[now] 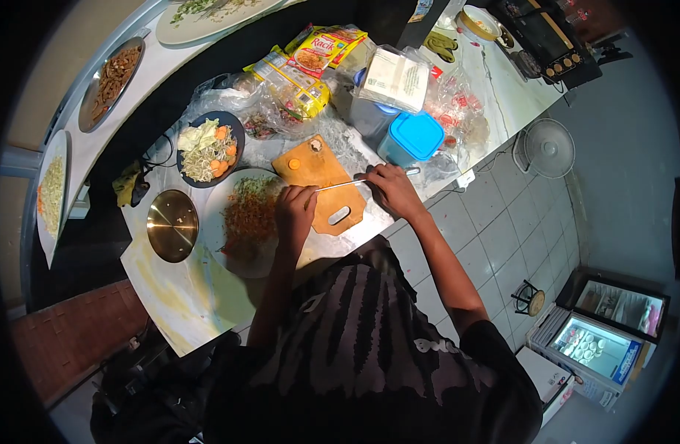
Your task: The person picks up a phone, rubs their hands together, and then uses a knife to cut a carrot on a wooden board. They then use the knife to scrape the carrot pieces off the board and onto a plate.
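A thin knife (341, 184), seen nearly edge-on, spans the gap between my two hands above the wooden cutting board (329, 198). My right hand (394, 192) is closed around its handle, whose end sticks out to the right. The fingers of my left hand (296, 210) are closed at the other end of the blade, hiding the tip. On the board lie an orange carrot slice (294, 163) and a small pale piece (316, 145) near the far corner. Left of my left hand, a large white plate (213, 222) holds finely cut orange and green vegetables.
A dark plate (238, 140) of sprouts, cabbage and carrot and a metal bowl (172, 226) stand left. Seasoning packets (318, 52), a blue-lidded container (415, 137) and plastic bags (455, 103) line the back. Food dishes sit on the raised ledge (77, 157).
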`<move>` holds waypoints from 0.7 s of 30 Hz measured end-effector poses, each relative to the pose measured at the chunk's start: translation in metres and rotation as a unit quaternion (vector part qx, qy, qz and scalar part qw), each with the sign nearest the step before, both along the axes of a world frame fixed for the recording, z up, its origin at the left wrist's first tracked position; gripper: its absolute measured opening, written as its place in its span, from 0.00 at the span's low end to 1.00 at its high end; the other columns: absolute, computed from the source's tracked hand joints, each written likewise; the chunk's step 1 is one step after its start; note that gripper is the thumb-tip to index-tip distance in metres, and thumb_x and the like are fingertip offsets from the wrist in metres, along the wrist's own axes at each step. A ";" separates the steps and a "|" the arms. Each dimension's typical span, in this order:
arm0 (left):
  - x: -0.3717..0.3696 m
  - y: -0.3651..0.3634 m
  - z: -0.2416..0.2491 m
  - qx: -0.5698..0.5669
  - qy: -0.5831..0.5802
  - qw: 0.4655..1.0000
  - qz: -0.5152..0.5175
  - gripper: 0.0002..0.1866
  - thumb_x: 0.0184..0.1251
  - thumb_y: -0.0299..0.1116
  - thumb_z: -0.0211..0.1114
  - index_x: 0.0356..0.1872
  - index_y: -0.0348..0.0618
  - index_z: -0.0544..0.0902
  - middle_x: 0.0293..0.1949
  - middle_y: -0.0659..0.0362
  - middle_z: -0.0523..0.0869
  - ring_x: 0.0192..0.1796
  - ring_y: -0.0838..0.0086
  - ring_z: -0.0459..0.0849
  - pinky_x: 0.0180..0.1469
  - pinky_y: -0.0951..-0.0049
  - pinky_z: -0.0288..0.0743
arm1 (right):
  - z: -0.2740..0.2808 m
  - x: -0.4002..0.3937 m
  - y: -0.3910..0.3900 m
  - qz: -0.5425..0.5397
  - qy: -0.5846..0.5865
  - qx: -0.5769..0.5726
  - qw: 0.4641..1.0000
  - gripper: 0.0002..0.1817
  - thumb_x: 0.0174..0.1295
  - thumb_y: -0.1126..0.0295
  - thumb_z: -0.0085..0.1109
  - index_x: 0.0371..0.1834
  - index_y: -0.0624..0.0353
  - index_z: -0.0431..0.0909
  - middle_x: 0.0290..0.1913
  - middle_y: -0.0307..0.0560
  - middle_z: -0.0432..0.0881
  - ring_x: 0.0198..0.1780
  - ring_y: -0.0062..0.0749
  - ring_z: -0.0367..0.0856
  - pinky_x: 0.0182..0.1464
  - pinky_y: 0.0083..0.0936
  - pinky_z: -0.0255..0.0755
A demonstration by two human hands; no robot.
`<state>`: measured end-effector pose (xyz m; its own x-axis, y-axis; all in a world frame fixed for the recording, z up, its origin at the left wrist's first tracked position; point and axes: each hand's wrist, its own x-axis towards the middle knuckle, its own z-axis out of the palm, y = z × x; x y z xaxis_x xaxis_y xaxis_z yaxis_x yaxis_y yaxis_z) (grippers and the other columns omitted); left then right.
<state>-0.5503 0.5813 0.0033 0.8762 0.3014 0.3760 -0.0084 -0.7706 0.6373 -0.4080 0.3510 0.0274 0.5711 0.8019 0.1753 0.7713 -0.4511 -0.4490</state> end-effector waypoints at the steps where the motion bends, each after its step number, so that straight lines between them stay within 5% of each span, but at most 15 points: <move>1: -0.001 0.002 -0.002 -0.002 -0.003 1.000 0.006 0.06 0.62 0.26 0.72 0.40 0.41 0.89 0.36 0.56 0.87 0.43 0.59 0.84 0.47 0.63 0.78 | 0.001 -0.001 0.003 0.000 -0.009 0.001 1.000 0.22 0.58 0.77 0.55 0.55 0.46 0.84 0.44 0.41 0.79 0.52 0.40 0.77 0.54 0.37 0.68; 21: -0.002 0.012 -0.011 0.028 0.006 0.999 0.015 0.06 0.63 0.30 0.72 0.39 0.43 0.90 0.33 0.57 0.88 0.39 0.62 0.86 0.43 0.64 0.79 | 0.007 -0.007 0.011 -0.020 -0.027 -0.002 0.999 0.24 0.56 0.78 0.59 0.54 0.39 0.87 0.42 0.36 0.79 0.49 0.36 0.77 0.53 0.33 0.66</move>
